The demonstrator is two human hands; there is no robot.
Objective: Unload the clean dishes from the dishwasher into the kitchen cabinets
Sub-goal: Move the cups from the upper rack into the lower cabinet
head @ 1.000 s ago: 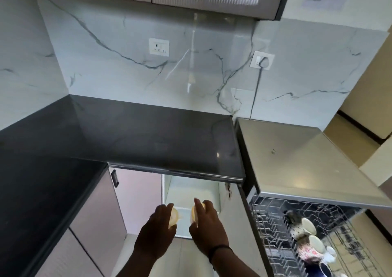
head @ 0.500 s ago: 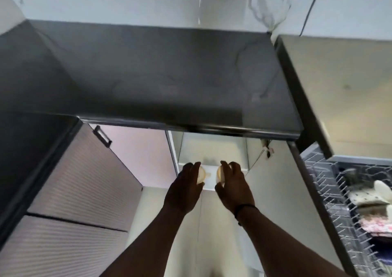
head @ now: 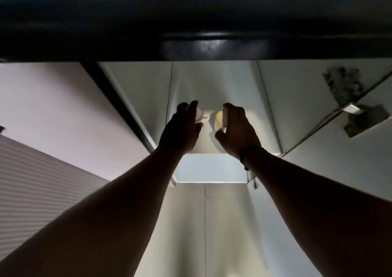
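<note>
Both my arms reach into the open lower cabinet (head: 214, 85) under the black countertop. My left hand (head: 180, 130) grips a small cream cup (head: 199, 115) whose handle points right. My right hand (head: 237, 130) grips a second small cream cup (head: 220, 118). The two cups are held side by side, a little apart, above the cabinet's white shelf (head: 212, 167). Most of each cup is hidden behind my fingers. The dishwasher is out of view.
The dark countertop edge (head: 212, 45) runs across just above my hands. An open cabinet door (head: 63, 111) stands to the left, with ribbed drawer fronts (head: 31, 183) below it. A metal hinge (head: 352, 109) sits on the right cabinet wall.
My view has dropped lower and closer to the cabinet. Both hands have moved the cups further in, under the countertop and over the shelf. The dishwasher rack has left the view.
</note>
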